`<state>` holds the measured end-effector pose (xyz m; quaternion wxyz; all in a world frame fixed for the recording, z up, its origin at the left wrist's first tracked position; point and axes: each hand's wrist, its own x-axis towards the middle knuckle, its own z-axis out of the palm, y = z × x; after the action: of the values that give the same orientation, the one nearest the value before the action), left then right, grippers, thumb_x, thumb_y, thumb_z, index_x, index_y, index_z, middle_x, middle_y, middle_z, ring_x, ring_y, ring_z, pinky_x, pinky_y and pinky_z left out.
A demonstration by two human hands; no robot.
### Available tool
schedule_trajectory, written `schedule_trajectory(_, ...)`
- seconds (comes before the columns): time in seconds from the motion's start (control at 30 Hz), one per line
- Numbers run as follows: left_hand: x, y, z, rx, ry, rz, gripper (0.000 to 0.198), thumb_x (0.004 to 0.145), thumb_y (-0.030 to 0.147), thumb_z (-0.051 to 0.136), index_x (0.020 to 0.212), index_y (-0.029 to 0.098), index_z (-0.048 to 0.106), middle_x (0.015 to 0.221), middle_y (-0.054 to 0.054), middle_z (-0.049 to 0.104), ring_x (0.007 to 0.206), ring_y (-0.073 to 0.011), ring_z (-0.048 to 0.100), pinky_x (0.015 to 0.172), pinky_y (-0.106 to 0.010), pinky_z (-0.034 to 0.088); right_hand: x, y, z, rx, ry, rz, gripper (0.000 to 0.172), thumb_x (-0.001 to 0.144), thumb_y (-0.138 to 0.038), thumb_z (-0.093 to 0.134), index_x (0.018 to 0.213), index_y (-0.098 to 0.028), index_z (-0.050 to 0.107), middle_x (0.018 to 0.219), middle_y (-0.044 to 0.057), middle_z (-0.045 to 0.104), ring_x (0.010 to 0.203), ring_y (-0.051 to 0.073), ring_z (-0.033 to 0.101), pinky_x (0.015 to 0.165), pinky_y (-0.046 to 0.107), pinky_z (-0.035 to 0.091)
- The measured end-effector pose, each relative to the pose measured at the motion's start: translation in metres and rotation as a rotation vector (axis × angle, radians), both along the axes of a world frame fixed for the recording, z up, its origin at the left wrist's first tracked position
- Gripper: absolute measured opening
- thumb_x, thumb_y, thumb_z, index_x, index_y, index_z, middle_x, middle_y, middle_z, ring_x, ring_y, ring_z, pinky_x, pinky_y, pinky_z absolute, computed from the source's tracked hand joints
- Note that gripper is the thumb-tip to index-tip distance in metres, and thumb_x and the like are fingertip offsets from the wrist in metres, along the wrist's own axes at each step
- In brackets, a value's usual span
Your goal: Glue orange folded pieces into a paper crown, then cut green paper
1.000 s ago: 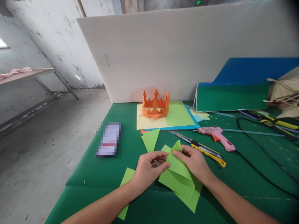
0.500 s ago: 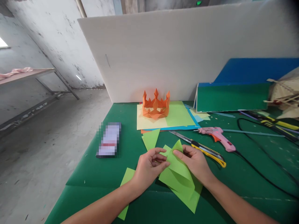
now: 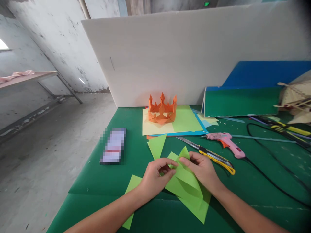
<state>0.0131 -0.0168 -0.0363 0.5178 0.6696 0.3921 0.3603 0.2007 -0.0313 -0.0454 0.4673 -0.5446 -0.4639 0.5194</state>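
Observation:
A light green sheet of paper (image 3: 186,186), partly folded, is between my two hands over the green table. My right hand (image 3: 204,170) pinches it near its raised pointed corner, thumb in front and fingers behind. My left hand (image 3: 156,176) is at the sheet's left side, thumb and forefinger curled together on its edge. More green paper lies beneath the held sheet. A green paper triangle (image 3: 157,145) lies just beyond my left hand, and another green piece (image 3: 133,184) is partly covered by my left forearm.
An orange paper crown (image 3: 162,113) stands on stacked coloured sheets (image 3: 189,119). To the right lie a yellow utility knife (image 3: 216,158) and a pink glue gun (image 3: 227,140) with a black cord. A blurred phone (image 3: 113,145) lies left. A white board (image 3: 170,55) stands behind.
My left thumb and forefinger have closed toward each other at the paper's edge, and that hand has shifted slightly right and down. My right hand keeps its pinch.

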Motion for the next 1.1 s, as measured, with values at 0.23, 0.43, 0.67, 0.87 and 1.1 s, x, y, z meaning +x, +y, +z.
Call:
schedule_trajectory(0.23,-0.0016,0.0005,-0.0003,0.081,-0.014,-0.081,0.022,0.082,0.013,0.058,0.098,0.019,0.071,0.098,-0.007,0.065,0.075,-0.013,0.06,0.063,-0.023,0.049,-0.0023,0.0014,0.0005,0.037,-0.024,0.013,0.03,0.074,-0.048,0.071,0.073,-0.018,0.065,0.064,-0.001,0.056,0.059,0.012,0.047,0.053,0.024,0.038)
schedule_trajectory(0.43,-0.0022,-0.001,0.0002,0.036,-0.036,-0.105,0.028,0.082,0.013,0.056,0.104,0.021,0.071,0.107,-0.008,0.061,0.074,-0.0115,0.06,0.064,-0.023,0.049,-0.0019,0.0031,-0.0011,0.049,-0.08,0.003,0.031,0.072,-0.048,0.072,0.068,-0.018,0.065,0.06,-0.001,0.055,0.057,0.012,0.045,0.051,0.024,0.037)
schedule_trajectory(0.67,-0.0007,0.0013,0.0069,0.083,0.014,-0.002,0.013,0.083,0.022,0.064,0.088,0.022,0.076,0.091,-0.006,0.068,0.082,-0.017,0.064,0.071,-0.026,0.051,-0.0062,0.001,0.0033,0.015,-0.025,0.049,0.034,0.072,-0.051,0.072,0.067,-0.019,0.062,0.06,-0.002,0.053,0.056,0.012,0.045,0.05,0.024,0.037)
schedule_trajectory(0.87,0.0003,0.0013,0.0063,0.045,-0.02,-0.025,0.014,0.082,0.019,0.064,0.09,0.021,0.075,0.095,-0.007,0.067,0.083,-0.0173,0.064,0.068,-0.026,0.052,-0.0055,0.0024,0.0015,0.036,-0.028,0.067,0.032,0.073,-0.049,0.071,0.071,-0.019,0.062,0.062,-0.002,0.052,0.057,0.012,0.044,0.052,0.024,0.036)
schedule_trajectory(1.1,0.0009,0.0003,0.0027,0.021,-0.069,-0.078,0.021,0.082,0.015,0.061,0.098,0.021,0.074,0.103,-0.008,0.062,0.086,-0.0167,0.063,0.069,-0.025,0.052,-0.0045,0.0054,-0.0008,0.072,-0.064,0.016,0.033,0.073,-0.049,0.071,0.066,-0.019,0.06,0.06,-0.003,0.047,0.057,0.011,0.04,0.052,0.024,0.033)
